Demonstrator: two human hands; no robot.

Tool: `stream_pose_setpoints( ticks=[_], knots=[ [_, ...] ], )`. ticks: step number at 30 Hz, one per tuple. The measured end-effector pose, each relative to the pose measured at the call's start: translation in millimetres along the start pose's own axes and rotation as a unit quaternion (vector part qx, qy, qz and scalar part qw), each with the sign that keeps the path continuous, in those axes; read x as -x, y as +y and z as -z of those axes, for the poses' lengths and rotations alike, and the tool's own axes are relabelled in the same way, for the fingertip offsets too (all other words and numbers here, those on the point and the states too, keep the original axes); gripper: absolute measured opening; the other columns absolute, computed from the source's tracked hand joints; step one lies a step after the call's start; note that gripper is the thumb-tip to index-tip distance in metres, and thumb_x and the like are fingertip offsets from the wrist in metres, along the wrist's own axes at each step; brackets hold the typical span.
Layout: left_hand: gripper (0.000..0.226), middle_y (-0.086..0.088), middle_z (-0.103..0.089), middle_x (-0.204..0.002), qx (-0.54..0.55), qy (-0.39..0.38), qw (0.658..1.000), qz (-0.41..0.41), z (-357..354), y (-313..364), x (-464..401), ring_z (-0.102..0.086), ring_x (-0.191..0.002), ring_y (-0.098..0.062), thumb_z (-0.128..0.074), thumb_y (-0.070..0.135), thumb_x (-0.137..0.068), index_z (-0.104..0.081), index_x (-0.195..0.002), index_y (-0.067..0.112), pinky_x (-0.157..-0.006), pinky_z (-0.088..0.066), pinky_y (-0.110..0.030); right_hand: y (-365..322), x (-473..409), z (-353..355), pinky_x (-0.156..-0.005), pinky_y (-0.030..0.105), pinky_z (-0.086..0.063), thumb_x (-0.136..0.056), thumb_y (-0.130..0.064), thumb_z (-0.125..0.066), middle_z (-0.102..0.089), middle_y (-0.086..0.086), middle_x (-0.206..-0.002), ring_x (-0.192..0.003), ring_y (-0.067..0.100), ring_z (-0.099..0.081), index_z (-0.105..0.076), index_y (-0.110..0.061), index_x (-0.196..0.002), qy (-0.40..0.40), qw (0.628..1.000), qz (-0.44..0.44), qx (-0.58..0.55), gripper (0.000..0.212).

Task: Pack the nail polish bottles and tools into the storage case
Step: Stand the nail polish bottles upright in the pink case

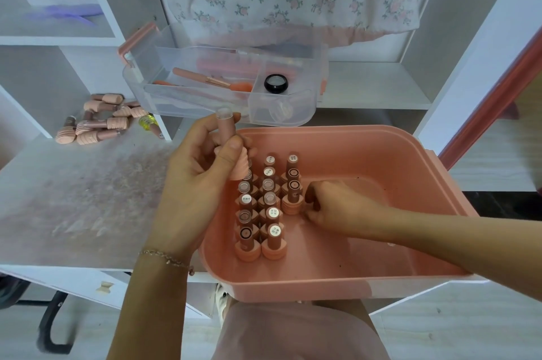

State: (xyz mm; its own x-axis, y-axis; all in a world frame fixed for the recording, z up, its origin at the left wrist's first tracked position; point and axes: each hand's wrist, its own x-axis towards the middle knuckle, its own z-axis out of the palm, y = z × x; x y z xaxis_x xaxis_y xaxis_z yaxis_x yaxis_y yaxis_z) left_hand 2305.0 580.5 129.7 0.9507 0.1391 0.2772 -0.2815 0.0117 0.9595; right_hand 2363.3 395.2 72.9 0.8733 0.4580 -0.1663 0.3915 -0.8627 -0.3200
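bottles (265, 207) stood cap-down in tight rows in the pink case (381, 154), probably to save room. left hand (199, 172) gripped one bottle (231, 148) with curled fingers above them; right hand (331, 207) pinched beside the row end, contents hidden.

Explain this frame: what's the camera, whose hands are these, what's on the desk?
One picture, from a wide-angle camera on a person's head, looking down; no robot. The left hand grips a pink nail polish bottle upside down, cap downward. The right hand reaches into the pink plastic storage case, fingers curled beside the rows of upright bottles; whether it holds anything is unclear. Behind it sits a clear plastic tray with pink tools and a small black round jar. More loose bottles lie on the white desk.
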Motion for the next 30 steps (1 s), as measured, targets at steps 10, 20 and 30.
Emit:
stream_pose_setpoints(
  ticks=[10,20,30],
  knots=[
    [0.016,0.007,-0.073,-0.092,-0.009,-0.033,0.999,0.000,0,-2,-2,-0.065,-0.097,-0.006,-0.070,0.014,-0.072,-0.064,-0.085,0.022,-0.083,-0.049,-0.016,-12,12,45,-0.061,0.028,-0.042,-0.084,-0.044,-0.055,-0.064,0.001,-0.077,-0.075,0.022,-0.059,-0.062,-0.018,-0.074,-0.053,0.997,-0.004,0.049,0.029],
    [0.019,0.006,-0.070,-0.078,0.040,-0.025,0.999,0.009,1,1,0,-0.065,-0.076,-0.004,-0.075,0.015,-0.055,-0.073,-0.073,0.020,-0.072,-0.050,-0.014,-42,22,62,-0.067,0.019,-0.047,-0.079,-0.033,-0.067,-0.063,-0.009,-0.084,-0.070,0.004,-0.059,-0.056,-0.025,-0.091,0.071,0.943,0.130,-0.298,0.019],
    [0.036,0.003,-0.073,-0.085,0.051,-0.070,0.996,-0.019,2,7,1,-0.068,-0.085,-0.010,-0.080,0.022,-0.064,-0.072,-0.098,0.027,-0.077,-0.051,-0.019,-43,21,61,-0.063,0.014,-0.044,-0.081,-0.023,-0.064,-0.059,-0.010,-0.075,-0.071,0.003,-0.056,-0.057,-0.024,-0.084,0.095,0.947,0.166,-0.259,0.008]
  ],
)
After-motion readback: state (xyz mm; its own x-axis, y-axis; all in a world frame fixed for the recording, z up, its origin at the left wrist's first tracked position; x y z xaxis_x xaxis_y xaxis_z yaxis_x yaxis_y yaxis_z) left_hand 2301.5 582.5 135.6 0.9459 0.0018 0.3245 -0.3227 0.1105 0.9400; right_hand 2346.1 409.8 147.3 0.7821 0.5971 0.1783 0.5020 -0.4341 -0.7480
